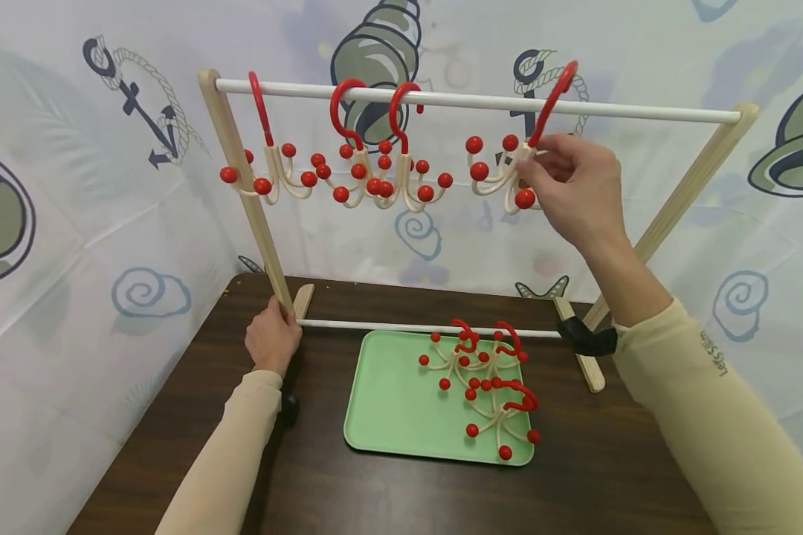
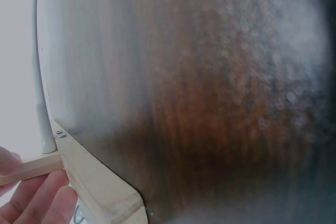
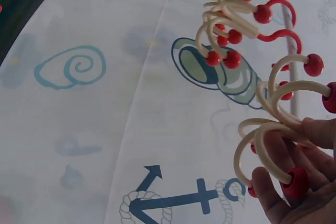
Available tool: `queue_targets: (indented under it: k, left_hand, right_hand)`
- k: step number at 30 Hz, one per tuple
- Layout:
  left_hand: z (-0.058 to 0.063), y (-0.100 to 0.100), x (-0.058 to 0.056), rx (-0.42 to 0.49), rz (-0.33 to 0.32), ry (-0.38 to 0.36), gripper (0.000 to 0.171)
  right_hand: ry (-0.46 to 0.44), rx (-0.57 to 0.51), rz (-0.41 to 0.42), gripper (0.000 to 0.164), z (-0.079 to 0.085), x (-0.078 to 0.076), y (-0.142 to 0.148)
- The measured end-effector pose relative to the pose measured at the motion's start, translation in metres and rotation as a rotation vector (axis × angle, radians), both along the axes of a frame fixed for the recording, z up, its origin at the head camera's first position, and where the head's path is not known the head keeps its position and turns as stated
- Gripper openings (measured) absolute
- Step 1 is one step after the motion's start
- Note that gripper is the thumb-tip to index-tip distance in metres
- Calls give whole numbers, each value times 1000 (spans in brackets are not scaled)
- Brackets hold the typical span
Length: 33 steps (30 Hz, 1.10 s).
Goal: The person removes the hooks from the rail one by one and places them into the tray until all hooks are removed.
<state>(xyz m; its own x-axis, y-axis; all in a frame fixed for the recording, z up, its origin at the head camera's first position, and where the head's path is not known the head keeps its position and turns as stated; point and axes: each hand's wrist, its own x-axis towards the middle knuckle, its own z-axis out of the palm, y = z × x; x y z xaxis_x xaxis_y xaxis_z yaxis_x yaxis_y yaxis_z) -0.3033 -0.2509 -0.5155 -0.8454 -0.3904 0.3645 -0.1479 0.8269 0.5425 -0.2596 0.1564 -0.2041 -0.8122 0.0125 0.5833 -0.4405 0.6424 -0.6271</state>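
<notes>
My right hand [image 1: 578, 186] pinches a cream multi-arm hanger [image 1: 546, 111] by its stem, just under its red hook. The hook reaches up to the white top rail [image 1: 455, 101] of a wooden rack, overlapping it in the head view. Red balls cap the hanger's curved arms; in the right wrist view, fingers [image 3: 270, 192] spread beneath them. Three similar hangers hang from the rail: one near the left end [image 1: 272, 167] and two close together [image 1: 404, 171] around the middle. Low on the rack's left post [image 1: 257, 223], my left hand [image 1: 274, 338] grips the wood.
A light green tray [image 1: 401, 401] lies on the dark wooden table [image 1: 334, 490] with three more hangers [image 1: 502, 416] on its right side. Behind the tray runs a white lower bar [image 1: 334, 325]. The right post [image 1: 689, 200] slants beside my right forearm. A patterned curtain [image 1: 140, 238] hangs behind.
</notes>
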Motion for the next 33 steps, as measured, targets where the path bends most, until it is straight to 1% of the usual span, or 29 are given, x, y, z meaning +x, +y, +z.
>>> queue_targets:
  k: [3, 6, 10, 14, 16, 22, 25, 27, 30, 33]
  left_hand:
    - [0, 0, -1, -5, -3, -6, 25]
    - [0, 1, -1, -11, -6, -10, 25]
    - [1, 1, -1, -15, -6, -7, 24]
    - [1, 1, -2, -10, -4, -5, 23]
    - [2, 1, -2, -8, -6, -2, 23]
    - [5, 1, 0, -1, -6, -10, 22]
    - [6, 1, 1, 0, -1, -18, 23]
    - [6, 1, 1, 1, -2, -21, 24]
    - [7, 2, 2, 5, -4, -22, 26]
    - [6, 3, 2, 2, -2, -25, 25]
  right_hand:
    - [9, -24, 14, 34, -17, 15, 9]
    - [7, -30, 39, 30, -38, 32, 15]
    - [-42, -12, 46, 25, -68, 56, 15]
    - [-127, -5, 71, 21, -102, 81, 10]
    - [-182, -13, 92, 22, -121, 92, 5]
    - [-320, -87, 93, 23, -172, 122, -21]
    - [-359, -119, 79, 20, -195, 133, -34]
    - [-368, -138, 62, 19, -211, 138, -41]
    - [-363, -139, 23, 19, -234, 141, -47]
    - [-350, -148, -6, 19, -253, 142, -49]
